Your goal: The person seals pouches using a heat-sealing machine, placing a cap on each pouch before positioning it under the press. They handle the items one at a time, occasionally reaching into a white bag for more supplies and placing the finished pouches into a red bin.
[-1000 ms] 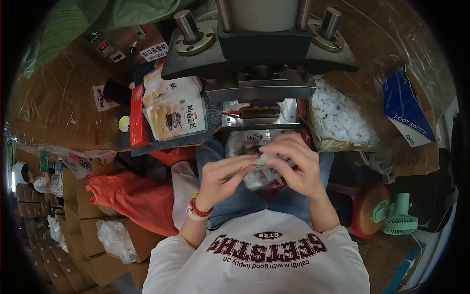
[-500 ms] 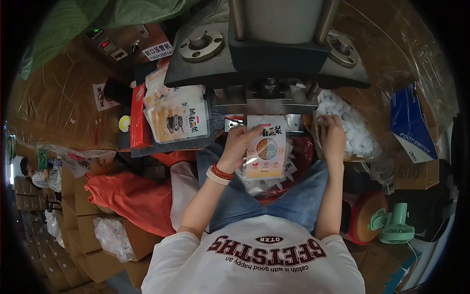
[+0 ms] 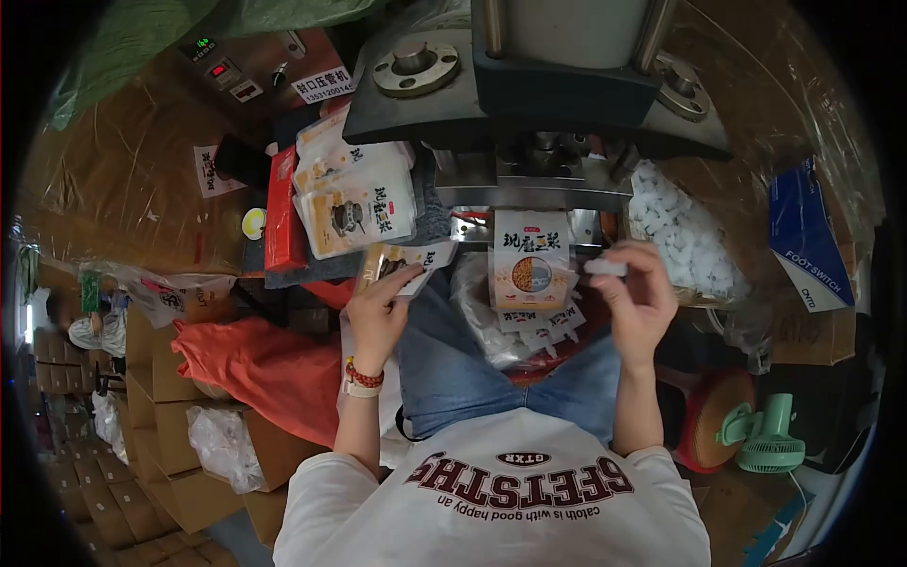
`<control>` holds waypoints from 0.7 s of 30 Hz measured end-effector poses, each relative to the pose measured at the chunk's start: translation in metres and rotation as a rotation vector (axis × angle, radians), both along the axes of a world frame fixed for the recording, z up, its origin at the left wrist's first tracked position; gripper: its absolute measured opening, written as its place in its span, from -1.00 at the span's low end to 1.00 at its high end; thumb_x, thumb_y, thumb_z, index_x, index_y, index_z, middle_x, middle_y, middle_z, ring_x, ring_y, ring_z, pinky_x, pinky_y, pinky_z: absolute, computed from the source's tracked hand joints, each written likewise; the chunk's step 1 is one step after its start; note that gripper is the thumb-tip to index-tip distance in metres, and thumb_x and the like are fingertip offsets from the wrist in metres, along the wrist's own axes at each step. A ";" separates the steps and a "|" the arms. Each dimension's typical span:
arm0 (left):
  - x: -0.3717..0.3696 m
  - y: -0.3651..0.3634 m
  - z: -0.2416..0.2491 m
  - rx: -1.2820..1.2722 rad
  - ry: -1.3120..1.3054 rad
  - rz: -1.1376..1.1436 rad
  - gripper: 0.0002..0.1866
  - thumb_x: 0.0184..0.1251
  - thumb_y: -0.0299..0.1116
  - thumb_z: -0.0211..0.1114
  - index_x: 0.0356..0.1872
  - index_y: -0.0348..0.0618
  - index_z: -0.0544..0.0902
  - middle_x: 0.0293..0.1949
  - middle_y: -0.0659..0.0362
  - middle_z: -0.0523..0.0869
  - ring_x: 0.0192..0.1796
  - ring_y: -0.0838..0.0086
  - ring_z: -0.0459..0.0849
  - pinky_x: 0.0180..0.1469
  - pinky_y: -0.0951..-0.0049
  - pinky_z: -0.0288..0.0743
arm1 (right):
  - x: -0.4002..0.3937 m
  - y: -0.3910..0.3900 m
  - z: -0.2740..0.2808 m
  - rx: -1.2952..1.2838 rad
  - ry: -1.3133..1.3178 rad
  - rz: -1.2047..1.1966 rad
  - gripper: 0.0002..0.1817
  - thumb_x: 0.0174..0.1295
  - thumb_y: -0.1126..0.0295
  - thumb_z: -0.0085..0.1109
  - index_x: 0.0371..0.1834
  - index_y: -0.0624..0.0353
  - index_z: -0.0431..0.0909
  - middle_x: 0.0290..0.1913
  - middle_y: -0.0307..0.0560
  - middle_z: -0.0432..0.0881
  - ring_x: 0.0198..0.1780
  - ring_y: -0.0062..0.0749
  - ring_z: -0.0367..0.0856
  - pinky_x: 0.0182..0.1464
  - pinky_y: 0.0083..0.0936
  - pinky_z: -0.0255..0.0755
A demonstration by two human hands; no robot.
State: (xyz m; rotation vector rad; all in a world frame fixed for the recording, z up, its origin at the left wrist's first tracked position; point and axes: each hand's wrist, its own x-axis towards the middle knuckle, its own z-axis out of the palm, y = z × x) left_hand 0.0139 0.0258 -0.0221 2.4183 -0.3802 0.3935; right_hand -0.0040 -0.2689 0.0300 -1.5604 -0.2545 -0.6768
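Observation:
My left hand (image 3: 380, 317) is closed on a printed pouch (image 3: 436, 257), tilted beside the stack of pouches (image 3: 364, 213) on the grey cloth. Between the thumb and fingers of my right hand (image 3: 644, 300) is a small white plastic spout (image 3: 606, 268). Another pouch (image 3: 532, 236) hangs upright at the metal jaw of the press (image 3: 510, 194), with neither hand on it. Beneath it, finished-looking pouches with white spouts (image 3: 543, 331) lie in a clear bag inside a red tub (image 3: 539, 363).
A heap of white spouts (image 3: 685, 236) fills a box at the right. A blue foot switch box (image 3: 808, 236) stands beyond it, with a green fan (image 3: 770, 435) lower down. At the left are a red box (image 3: 282, 213) and a control box (image 3: 269, 71).
My left hand has let go of the pouch at the press and moved left, now holding another pouch. My right hand has come away from the spout heap with a white spout.

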 end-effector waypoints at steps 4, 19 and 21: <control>-0.013 -0.034 0.022 -0.140 -0.126 -0.090 -0.52 -0.16 -0.69 0.12 -0.13 -0.11 0.71 -0.12 0.13 0.74 -0.01 0.27 0.70 0.01 0.37 0.56 | -0.004 0.037 0.013 -0.479 -0.184 0.037 -0.69 -0.16 0.44 0.46 -0.30 0.20 0.61 -0.31 -0.10 0.60 -0.21 -0.26 0.55 -0.11 -0.38 0.36; 0.011 -0.110 -0.002 -1.007 0.913 -0.266 -0.72 0.32 -0.30 0.32 -0.24 -0.40 0.68 -0.29 0.17 0.73 -0.36 0.61 0.68 -0.32 0.59 0.56 | -0.005 -0.013 0.018 -0.319 0.190 -0.204 -0.61 0.07 0.45 0.32 0.00 0.28 0.53 -0.10 -0.05 0.59 -0.01 -0.40 0.52 0.03 -0.52 0.38; 0.028 -0.109 0.004 -1.167 1.017 -0.243 -0.73 0.29 -0.33 0.33 -0.27 -0.43 0.65 -0.33 0.12 0.74 -0.32 0.56 0.71 -0.29 0.57 0.59 | 0.000 -0.044 0.012 -0.482 0.221 -0.331 -0.70 0.14 0.44 0.27 -0.06 0.25 0.51 -0.04 0.05 0.55 -0.10 -0.14 0.55 -0.02 -0.42 0.41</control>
